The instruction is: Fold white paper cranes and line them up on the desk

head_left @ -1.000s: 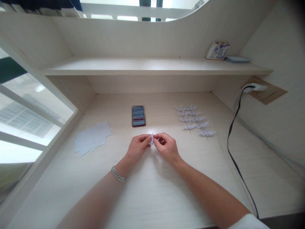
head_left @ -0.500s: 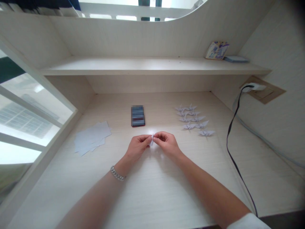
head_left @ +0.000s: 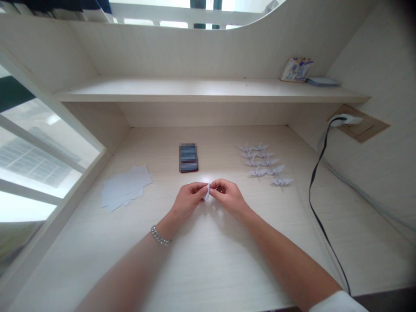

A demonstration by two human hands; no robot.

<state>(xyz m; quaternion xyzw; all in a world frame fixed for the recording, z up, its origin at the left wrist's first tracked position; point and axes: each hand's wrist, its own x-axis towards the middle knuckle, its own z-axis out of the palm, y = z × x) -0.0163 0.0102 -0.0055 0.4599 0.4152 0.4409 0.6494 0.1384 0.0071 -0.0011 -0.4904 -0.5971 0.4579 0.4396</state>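
Observation:
A small piece of folded white paper [head_left: 207, 193] is pinched between both hands, just above the middle of the desk. My left hand [head_left: 189, 197], with a silver chain bracelet [head_left: 160, 237] at the wrist, grips its left side between thumb and fingers. From the right, my right hand [head_left: 228, 195] pinches the same paper near its upper part. Fingers cover much of the folds. Several folded white paper cranes [head_left: 261, 162] stand in rows to the right of my hands. Loose white paper sheets [head_left: 126, 186] lie overlapping on the left.
Behind my hands lies a phone [head_left: 188, 158], its screen blurred out. A black cable [head_left: 313, 190] runs from a wall socket [head_left: 365, 123] down the desk's right side. On the raised shelf [head_left: 162, 89] are a small colourful box [head_left: 297, 69] and a flat pale item [head_left: 322, 81].
Almost nothing differs. Both hands keep their pinch on the folded paper, and the view has shifted very slightly.

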